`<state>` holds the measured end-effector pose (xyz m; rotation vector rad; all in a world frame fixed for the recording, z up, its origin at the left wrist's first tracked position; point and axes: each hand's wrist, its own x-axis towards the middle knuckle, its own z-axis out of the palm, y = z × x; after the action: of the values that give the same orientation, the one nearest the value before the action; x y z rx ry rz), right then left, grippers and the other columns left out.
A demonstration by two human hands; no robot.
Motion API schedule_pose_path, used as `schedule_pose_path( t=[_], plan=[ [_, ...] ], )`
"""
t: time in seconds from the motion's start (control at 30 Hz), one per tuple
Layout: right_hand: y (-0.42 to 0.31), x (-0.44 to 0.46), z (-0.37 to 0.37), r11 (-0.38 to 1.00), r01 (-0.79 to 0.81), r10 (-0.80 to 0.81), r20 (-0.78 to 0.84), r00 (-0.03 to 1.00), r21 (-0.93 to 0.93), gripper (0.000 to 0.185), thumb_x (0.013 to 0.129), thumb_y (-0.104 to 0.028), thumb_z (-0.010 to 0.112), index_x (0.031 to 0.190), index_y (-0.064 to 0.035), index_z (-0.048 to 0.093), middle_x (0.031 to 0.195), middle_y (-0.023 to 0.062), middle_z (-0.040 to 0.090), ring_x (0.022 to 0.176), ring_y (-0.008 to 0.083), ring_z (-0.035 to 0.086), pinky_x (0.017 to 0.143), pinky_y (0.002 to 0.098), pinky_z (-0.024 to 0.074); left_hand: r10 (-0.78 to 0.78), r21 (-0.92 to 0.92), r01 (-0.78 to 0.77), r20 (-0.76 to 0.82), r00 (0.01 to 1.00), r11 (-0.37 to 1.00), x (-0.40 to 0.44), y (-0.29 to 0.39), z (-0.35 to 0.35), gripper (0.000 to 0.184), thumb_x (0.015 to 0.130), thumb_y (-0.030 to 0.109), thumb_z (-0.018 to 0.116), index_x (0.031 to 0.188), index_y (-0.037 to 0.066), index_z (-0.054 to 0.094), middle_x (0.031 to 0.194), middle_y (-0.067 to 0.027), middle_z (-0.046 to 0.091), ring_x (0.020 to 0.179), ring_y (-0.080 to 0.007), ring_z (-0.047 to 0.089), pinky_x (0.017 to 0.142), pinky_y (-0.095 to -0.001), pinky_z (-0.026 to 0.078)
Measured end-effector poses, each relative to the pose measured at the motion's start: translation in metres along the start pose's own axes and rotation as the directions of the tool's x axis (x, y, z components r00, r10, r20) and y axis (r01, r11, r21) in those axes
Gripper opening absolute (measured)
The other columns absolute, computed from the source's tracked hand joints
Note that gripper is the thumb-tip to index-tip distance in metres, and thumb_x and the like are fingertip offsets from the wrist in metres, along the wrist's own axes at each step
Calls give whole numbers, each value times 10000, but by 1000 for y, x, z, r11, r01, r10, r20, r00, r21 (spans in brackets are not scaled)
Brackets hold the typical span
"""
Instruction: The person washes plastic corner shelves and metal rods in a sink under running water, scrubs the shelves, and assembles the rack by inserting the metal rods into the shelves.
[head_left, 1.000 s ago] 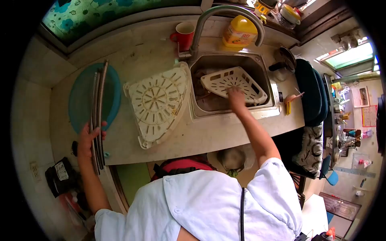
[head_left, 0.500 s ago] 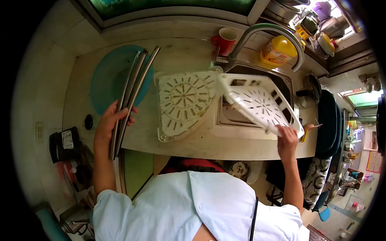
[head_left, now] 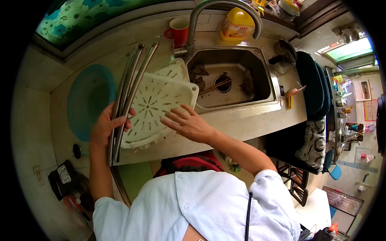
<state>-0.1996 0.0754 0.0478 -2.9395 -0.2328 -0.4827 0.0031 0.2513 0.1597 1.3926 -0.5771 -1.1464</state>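
Note:
My left hand is closed around a bundle of slim metal tubes, which stand up at a slant. Just right of them, a white slotted plastic corner shelf lies on the counter. It rests on top of a second white shelf, of which only the back part and some of the front edge show. Over the right side of the top shelf is my right hand, fingers spread and holding nothing. Whether its fingertips touch the shelf I cannot tell.
A blue basin stands at the left. Behind the shelves are a red mug and a tall faucet. The steel sink holds chopsticks and scraps. A yellow detergent jug stands behind it, a pot to its right.
My right hand has brought the upper shelf leftward from over the sink, laid it on the other shelf and let go. My left hand still grips the tubes. The view has shifted right.

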Motion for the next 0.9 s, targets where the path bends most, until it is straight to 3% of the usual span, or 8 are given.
schedule_pose_path(
  t=[0.17,0.27,0.43,0.53,0.6,0.63,0.7,0.9],
  plan=[
    [86,-58,-2,939,-278,331,-304,893,203,278,657,-54,598,935,-68,587,872,100,586,871,285,547,759,406,428,-105,50,107,-46,993,993,7,-16,16,480,725,111,638,1140,-12,430,923,-131,574,638,-132,563,554,-256,470],
    [180,-84,44,768,-618,628,-3,779,171,148,692,-50,584,838,-32,599,822,147,569,802,326,539,662,427,437,-185,-13,185,-136,973,983,12,-24,33,478,742,109,618,1164,14,413,895,-147,578,605,-161,590,510,-263,485],
    [225,-55,180,724,-599,574,182,798,340,226,694,-67,603,919,-51,603,880,147,570,898,326,536,750,393,444,-363,-102,352,-137,922,931,44,-35,88,461,748,70,586,1166,6,402,884,-159,573,607,-164,589,542,-253,500],
    [219,-59,216,853,-522,518,119,847,6,298,674,-73,625,969,-65,585,926,128,570,892,333,545,759,413,447,-420,-96,413,-78,904,906,74,-46,121,456,746,44,568,1167,0,397,918,-153,566,653,-157,588,567,-247,500],
    [226,-66,215,516,-798,712,361,602,311,328,685,-45,604,1005,-69,540,971,71,559,895,267,546,749,400,457,-342,18,343,-47,938,939,96,-54,141,470,703,48,574,1141,0,411,932,-135,556,662,-164,576,572,-262,492],
    [231,-70,194,527,-791,704,362,611,310,328,685,-45,604,1005,-69,540,971,71,559,895,267,546,749,400,457,-336,10,337,-55,940,941,104,-59,148,470,703,48,574,1141,0,411,932,-135,556,662,-164,576,572,-262,492],
    [239,-83,134,-265,-444,796,454,400,856,285,727,-31,552,1005,-85,512,969,19,534,898,178,522,723,342,462,-385,-72,385,13,923,920,124,-69,159,461,721,46,584,1143,5,403,924,-128,557,705,-153,577,598,-242,493],
    [181,-100,-2,-530,-21,777,495,390,848,249,786,-120,564,1023,-100,491,837,32,539,676,142,536,582,285,459,-452,-237,459,86,888,856,187,-100,216,317,789,49,544,1072,-5,412,798,-110,565,608,-166,574,527,-247,507]
  ],
)
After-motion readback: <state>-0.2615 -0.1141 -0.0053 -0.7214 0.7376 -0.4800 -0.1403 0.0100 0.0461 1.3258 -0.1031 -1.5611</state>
